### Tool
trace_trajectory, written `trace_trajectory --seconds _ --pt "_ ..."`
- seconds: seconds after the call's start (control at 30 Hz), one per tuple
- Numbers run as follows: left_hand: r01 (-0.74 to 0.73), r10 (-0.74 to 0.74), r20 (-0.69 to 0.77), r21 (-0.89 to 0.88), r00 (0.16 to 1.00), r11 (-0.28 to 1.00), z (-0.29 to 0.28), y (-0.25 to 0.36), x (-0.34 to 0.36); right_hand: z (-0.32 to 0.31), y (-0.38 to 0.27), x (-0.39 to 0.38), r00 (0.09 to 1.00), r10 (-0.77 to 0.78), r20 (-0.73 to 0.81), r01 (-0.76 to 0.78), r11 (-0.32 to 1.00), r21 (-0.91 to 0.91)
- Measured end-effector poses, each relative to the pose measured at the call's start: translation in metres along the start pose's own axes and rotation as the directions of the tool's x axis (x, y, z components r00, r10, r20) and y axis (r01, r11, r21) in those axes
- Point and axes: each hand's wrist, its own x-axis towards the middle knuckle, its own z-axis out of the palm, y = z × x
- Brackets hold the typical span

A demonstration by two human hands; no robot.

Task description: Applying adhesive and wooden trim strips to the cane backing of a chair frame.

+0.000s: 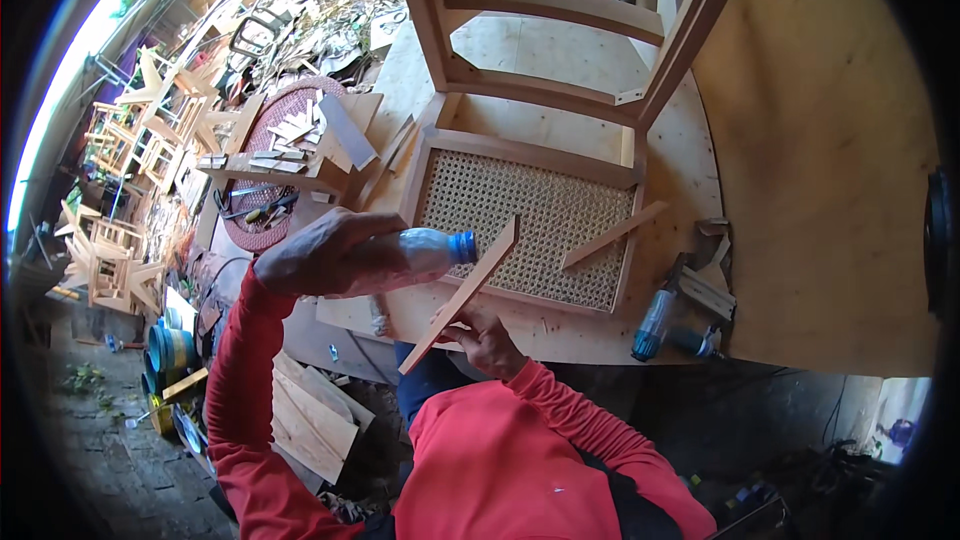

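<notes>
My left hand (322, 248) is wrapped round a clear plastic bottle (425, 249) with a blue cap, tipped nearly level. The capped end points right, close to a narrow wooden strip (474, 278) with angled ends. That strip slants up and away, pinched near its lower part by my right hand (488, 342). Both hands are over the near side of a wooden chair frame (538, 87), whose seat panel is woven cane (500, 195). A second wooden strip (613, 236) lies across the right side of the cane. Whether liquid leaves the bottle cannot be made out.
The chair rests on a plywood worktop (780, 240). At its near right edge lie a clear bottle with a teal cap (655, 325) and small wood pieces (708, 290). Offcuts cover a reddish woven round surface (262, 225) at left. Buckets (170, 355) and wooden frames (110, 260) stand beyond.
</notes>
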Motion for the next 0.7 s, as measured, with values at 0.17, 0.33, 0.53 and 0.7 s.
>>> trace_trajectory --seconds 0.17,0.33,0.53,0.7 --pt "-0.019 0.011 0.049 0.162 0.999 0.987 -0.019 0.019 0.018 0.006 0.005 0.001 1.000 0.001 0.013 -0.002 1.000 0.026" --pt "-0.020 0.005 0.091 0.164 0.996 0.986 -0.024 0.024 0.033 0.003 0.009 0.001 1.000 0.003 0.008 -0.003 1.000 -0.008" --pt "-0.021 0.004 0.095 0.178 0.995 0.984 -0.025 0.035 0.040 0.003 0.010 0.002 1.000 -0.003 -0.006 0.003 0.999 -0.037" --pt "-0.110 0.098 0.072 0.193 0.993 0.975 -0.025 0.035 0.046 0.002 0.010 0.001 1.000 -0.006 -0.021 0.005 0.998 -0.064"
